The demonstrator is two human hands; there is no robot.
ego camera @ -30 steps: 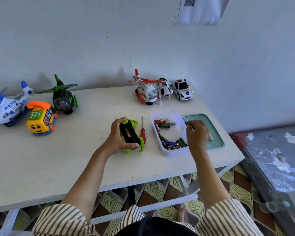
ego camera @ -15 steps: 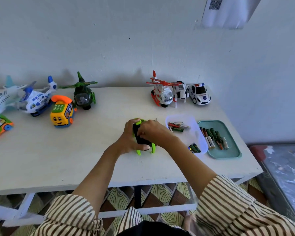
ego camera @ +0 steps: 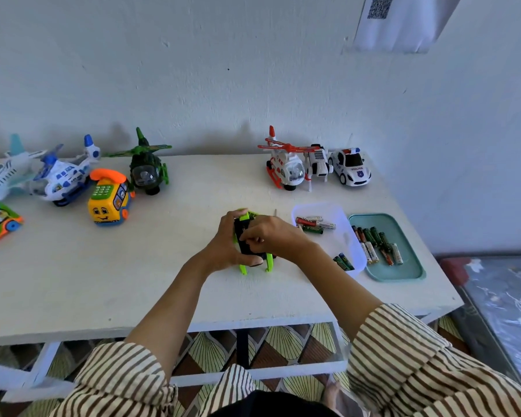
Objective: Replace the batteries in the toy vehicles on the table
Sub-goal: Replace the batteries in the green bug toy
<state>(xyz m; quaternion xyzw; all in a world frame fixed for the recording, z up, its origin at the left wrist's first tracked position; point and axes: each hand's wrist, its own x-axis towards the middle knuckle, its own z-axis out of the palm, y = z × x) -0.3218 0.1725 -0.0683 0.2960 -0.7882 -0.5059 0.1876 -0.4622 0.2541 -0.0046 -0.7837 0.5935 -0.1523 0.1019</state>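
Light, rigid green toy car (ego camera: 241, 236) clamped by sides in left grip (ego camera: 227, 245); right grip (ego camera: 272, 236) curled over underside, contents can't tell.

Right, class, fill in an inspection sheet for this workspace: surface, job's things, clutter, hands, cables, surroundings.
Surface: white table, toys along its back edge.
Job's things: green toy, black underside up; batteries in white tray, more batteries in teal tray; police car, red helicopter, green helicopter, yellow phone toy parked behind.
Clutter: nothing seen.
Hands: left hand grips the green toy; right hand at its underside, fingers curled, contents hidden.
Cables: nothing seen.
Surroundings: white wall, paper sheet on it, floral mattress at right.
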